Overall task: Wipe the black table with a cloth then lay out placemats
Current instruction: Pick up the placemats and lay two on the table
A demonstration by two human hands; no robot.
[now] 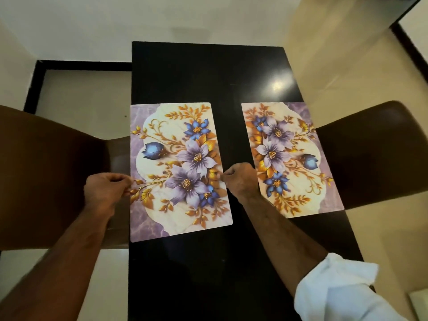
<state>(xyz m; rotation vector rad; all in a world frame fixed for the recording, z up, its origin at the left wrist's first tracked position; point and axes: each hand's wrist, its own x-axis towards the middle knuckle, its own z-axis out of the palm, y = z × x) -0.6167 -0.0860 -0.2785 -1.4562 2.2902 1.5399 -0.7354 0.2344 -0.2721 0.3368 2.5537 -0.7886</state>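
2 placemats on black table (pixel 208 72), floral print, purple and gold. Left mat (pixel 178 170): lies flat along the table's left edge, slightly skewed, its left border at or just over that edge. Right mat (pixel 289 158): flat, near the right edge, well apart from the left mat, untouched.

Handling, judged: thin, light, semi-stiff sheet; likely slides easily on the glossy top; not fragile. Best held at opposite long edges, near mid-length, for squaring up.

Left hand (pixel 104 191): fingers curled nearly closed, thumb and fingertips pinching the left mat's left edge. Right hand (pixel 240 179): loosely fisted, fingertips pinching or pressing the same mat's right edge; exact contact hard to tell. White sleeve (pixel 335 288) rolled up on the right arm.

2 brown chairs, 1 (pixel 46 172) at the left, 1 (pixel 375 154) at the right. No cloth in view.
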